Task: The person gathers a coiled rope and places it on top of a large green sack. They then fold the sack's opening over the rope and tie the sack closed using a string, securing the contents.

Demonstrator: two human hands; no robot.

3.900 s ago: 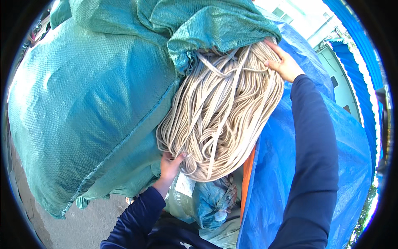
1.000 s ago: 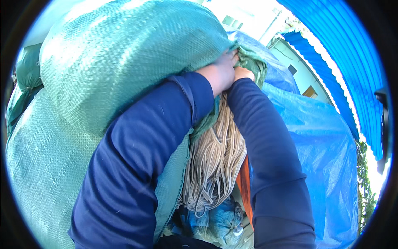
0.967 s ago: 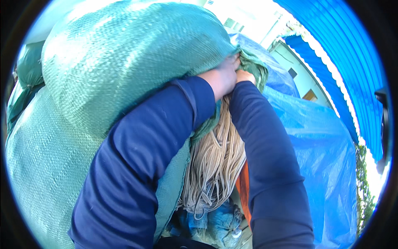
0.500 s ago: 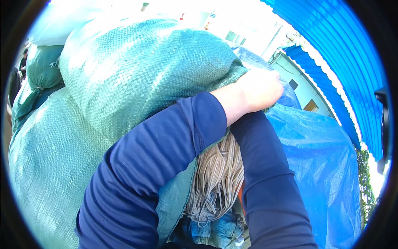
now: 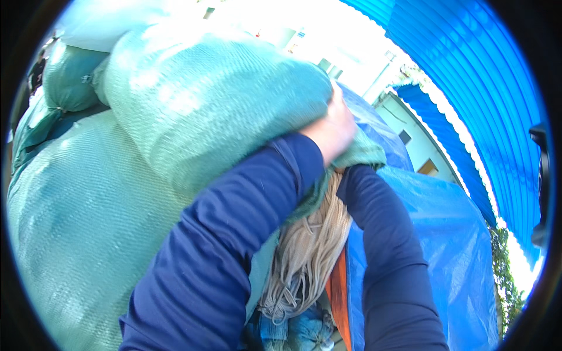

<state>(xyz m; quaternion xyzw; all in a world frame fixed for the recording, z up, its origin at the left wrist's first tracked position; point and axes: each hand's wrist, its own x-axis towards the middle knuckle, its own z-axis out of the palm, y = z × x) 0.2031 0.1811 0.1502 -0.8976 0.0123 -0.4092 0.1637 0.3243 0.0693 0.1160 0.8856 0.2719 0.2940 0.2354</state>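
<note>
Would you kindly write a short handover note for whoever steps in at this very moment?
Left hand: pressed on the edge of the upper green woven sack, grip closed on its fabric as far as shows.
Right hand: hidden behind the left hand and the sack; only its navy sleeve shows, so its grip cannot be told.
Things: the beige rope bundle hangs below the sack flap, between the large green sack and the blue tarp.
Done: the flap covers the rope's top.
Left: the rope's lower part is uncovered.

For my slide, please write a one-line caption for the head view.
Left hand grips a green woven sack over a bundle of beige rope, beside a blue tarp.
</note>
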